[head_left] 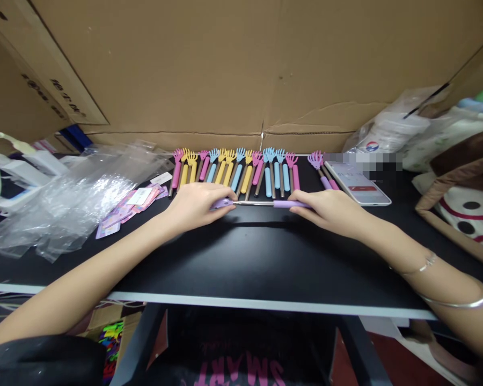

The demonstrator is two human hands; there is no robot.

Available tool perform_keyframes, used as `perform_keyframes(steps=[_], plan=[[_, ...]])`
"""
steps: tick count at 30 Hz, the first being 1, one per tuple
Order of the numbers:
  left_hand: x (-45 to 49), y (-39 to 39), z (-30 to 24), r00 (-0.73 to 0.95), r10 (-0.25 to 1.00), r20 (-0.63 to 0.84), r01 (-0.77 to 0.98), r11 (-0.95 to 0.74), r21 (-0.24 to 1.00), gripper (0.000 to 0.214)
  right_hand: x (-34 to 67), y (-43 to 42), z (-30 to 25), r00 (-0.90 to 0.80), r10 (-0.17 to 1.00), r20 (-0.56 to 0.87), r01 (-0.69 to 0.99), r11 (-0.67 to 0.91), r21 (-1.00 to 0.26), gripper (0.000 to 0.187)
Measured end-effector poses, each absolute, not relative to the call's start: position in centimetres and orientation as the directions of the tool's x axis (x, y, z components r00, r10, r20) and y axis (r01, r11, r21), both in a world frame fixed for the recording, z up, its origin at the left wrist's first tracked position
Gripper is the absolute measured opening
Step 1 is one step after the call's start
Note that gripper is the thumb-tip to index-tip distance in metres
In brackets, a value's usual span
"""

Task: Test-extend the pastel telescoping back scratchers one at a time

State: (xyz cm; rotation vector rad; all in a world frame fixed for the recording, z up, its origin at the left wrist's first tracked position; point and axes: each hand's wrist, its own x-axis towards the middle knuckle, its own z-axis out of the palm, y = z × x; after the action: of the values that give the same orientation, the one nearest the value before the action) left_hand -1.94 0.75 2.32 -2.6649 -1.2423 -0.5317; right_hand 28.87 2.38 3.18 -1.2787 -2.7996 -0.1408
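Observation:
A purple back scratcher with a metal rod is held level above the black table, between my two hands. My left hand is closed on its purple head end, mostly covering the claw. My right hand grips the purple handle at the other end. Just behind them lies a row of back scratchers in pink, yellow and blue, claws pointing away from me. A purple back scratcher lies apart on the right, beside a pink handle.
Clear plastic bags and printed cards lie on the left of the black table. A phone, a bagged cup and a cloth bag are at right. Cardboard walls the back.

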Motion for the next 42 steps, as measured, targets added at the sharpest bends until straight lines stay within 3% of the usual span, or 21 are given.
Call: perform_keyframes(steps=[9, 12, 28, 42], plan=[[-2.8, 1.2, 2.5, 0.583, 0.806, 0.105, 0.795, -0.592, 0.132, 0.024, 30.0, 3.0, 2.9, -0.651, 0.755, 0.086, 0.748, 0.656, -0.101, 0.014], [-3.1, 1.5, 2.6, 0.590, 0.801, 0.100, 0.783, -0.598, 0.171, 0.023, 30.2, 3.1, 3.0, -0.668, 0.739, 0.081, 0.730, 0.673, -0.121, 0.014], [-3.2, 1.4, 3.1, 0.618, 0.786, 0.008, 0.781, -0.615, 0.111, 0.021, 30.2, 3.2, 3.4, -0.685, 0.726, -0.062, 0.728, 0.678, -0.099, 0.013], [-4.3, 1.9, 3.2, 0.646, 0.757, -0.095, 0.760, -0.627, 0.169, 0.032, 30.8, 3.7, 3.0, -0.665, 0.745, -0.048, 0.745, 0.660, -0.096, 0.018]])
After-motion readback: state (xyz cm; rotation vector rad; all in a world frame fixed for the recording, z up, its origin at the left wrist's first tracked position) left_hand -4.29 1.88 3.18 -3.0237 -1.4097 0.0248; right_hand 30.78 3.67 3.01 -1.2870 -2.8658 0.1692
